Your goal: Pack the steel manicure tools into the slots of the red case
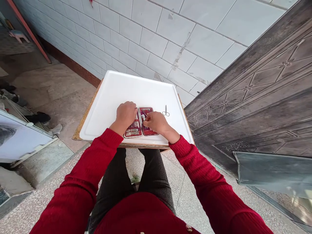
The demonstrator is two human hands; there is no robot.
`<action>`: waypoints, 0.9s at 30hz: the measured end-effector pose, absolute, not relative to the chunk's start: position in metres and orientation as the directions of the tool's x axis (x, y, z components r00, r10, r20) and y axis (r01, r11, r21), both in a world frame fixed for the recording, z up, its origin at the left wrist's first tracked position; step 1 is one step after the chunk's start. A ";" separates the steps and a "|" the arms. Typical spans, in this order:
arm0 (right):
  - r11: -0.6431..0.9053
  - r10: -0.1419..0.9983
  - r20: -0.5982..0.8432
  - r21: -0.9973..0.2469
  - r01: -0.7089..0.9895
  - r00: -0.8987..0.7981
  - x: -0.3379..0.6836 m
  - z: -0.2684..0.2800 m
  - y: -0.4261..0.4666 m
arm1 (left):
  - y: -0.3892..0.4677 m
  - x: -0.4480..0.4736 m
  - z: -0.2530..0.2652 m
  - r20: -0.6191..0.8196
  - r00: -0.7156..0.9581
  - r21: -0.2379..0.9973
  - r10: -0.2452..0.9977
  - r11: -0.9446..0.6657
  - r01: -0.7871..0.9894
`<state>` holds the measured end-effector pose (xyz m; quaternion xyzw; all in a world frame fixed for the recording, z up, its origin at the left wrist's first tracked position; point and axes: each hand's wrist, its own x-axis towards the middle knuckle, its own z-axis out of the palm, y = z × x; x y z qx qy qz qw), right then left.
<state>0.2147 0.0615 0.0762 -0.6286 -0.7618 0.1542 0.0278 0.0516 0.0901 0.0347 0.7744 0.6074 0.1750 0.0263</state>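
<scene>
A red-lined manicure case [149,132] lies unfolded on the white board, near its front edge. Nail clippers [133,132] and several slim metal tools sit in its left half. My left hand [126,114] rests over the upper part of that half, its fingers curled around the case's edge. Above the right half, my right hand [157,121] has thumb and fingers pinched together; whatever they grip is too small to make out. Small scissors [166,111] lie on the board, a little beyond my right hand.
The white board [136,86] rests on a wooden table [83,125]. A tiled wall [146,39] stands behind it, and a dark patterned metal door [243,97] is close on the right. To the left, a white cabinet-like object [21,136] stands on the floor.
</scene>
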 end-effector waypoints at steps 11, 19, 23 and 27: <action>0.064 0.998 0.008 -0.450 0.890 -0.068 0.277 0.066 0.073 | 0.092 0.051 0.036 0.227 0.201 0.229 0.953 -0.253 0.940; -0.091 0.996 -0.029 -0.238 0.967 0.086 0.336 0.065 0.107 | 0.094 0.051 0.036 0.231 0.174 0.235 0.957 -0.229 0.945; -0.063 0.997 -0.060 -0.123 0.990 0.056 0.326 0.064 0.115 | 0.095 0.050 0.036 0.231 0.162 0.236 0.959 -0.217 0.947; -0.065 0.993 -0.104 -0.061 0.996 0.058 0.316 0.071 0.118 | 0.096 0.051 0.036 0.235 0.170 0.237 0.957 -0.226 0.945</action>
